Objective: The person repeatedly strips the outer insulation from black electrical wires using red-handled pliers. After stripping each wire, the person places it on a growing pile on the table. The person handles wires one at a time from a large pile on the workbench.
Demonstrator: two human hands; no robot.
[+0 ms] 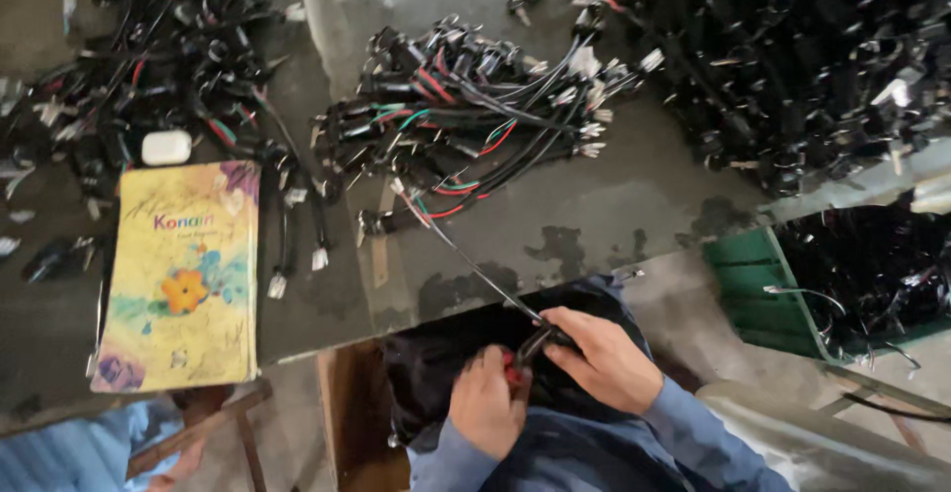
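Observation:
My left hand [485, 403] and my right hand [599, 358] meet over my lap, just below the table's front edge. Both grip the near end of a thin black wire harness [475, 269], where small red and black parts sit between my fingers. The harness runs taut up and to the left onto the grey table [594, 215] and ends in a heap of black cables [466, 106] with red and green wires and white connectors. Part of the gripped end is hidden by my fingers.
A yellow flowered notebook [183, 274] lies at the left. A small white case [165, 147] sits above it by another cable pile [149, 46]. A large black pile [792, 66] fills the far right. A green crate [753, 289] of cables stands at the right.

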